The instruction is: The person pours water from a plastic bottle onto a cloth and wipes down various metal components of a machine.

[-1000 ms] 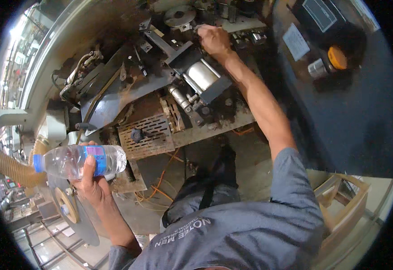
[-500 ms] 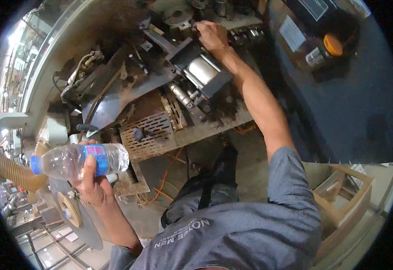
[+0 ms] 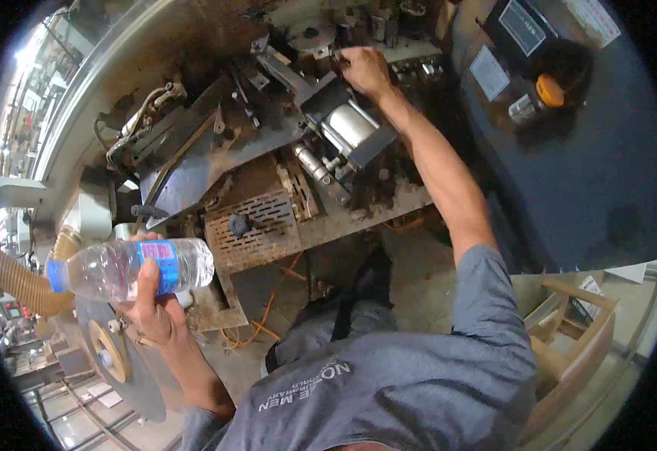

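Head view, left hand [image 3: 155, 316]: Raised at the left, it was closed around a clear plastic bottle [image 3: 103, 270], thumb laid across the near side and the other fingers mostly hidden behind.
Left forearm [image 3: 197, 376]: It rose from the lower edge, slanting up and to the left.
Bottle: It lay almost level in the grasp, its blue cap [image 3: 57, 276] pointing left and its base near the left edge of a slotted metal plate [image 3: 276, 214].
Right hand [image 3: 367, 71]: Stretched far forward to the top of the machine, it had its fingers curled in narrowly beside a round metal disc [image 3: 297, 37]; whether they gripped anything could not be told.
Right forearm [image 3: 441, 161]: It reached up and to the left, nearly straight, passing to the right of a silvery cylinder [image 3: 352, 126].
Bottle label [image 3: 166, 264]: A blue band with a pink printed patch wrapped the middle, partly covered by the thumb.
Shirt lettering [image 3: 306, 387]: Pale capitals ran upside down across the grey shirt [image 3: 411, 376], partly lost in folds.
Stickers: Beside an orange lid [image 3: 549, 90], a pale rectangular sticker [image 3: 489, 73] and a dark one with a light border [image 3: 522, 28] bore print too small to read.
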### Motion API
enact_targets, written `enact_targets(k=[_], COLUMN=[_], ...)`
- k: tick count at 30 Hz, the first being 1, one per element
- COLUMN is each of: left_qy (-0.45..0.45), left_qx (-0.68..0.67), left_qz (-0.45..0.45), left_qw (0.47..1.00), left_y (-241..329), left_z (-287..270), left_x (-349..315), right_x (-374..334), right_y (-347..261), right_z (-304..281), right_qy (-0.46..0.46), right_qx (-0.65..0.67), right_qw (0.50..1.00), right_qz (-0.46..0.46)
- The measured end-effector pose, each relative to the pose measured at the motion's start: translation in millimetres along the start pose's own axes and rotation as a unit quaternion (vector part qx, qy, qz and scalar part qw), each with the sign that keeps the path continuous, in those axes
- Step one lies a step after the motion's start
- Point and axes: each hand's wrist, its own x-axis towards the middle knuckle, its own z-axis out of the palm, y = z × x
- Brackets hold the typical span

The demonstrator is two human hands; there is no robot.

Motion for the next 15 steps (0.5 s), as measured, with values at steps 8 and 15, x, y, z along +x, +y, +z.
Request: enact_targets(k=[8,15], left_qy=[0.004,-0.027], left_qx=[0.03,-0.005], left_qz=[0.005,0.009], left_qw=[1.0,1.0], left_y=[1,-8], left_z=[12,29], left_x=[14,14], right_x=[5,5], right_y=[-3,-4], right_z=[-16,-21], right_qy=[0.068,-0.051], right_qx=[0.079,-0.04], right_qw=[0.994,0.994], right_qz=[0.025,-0.09])
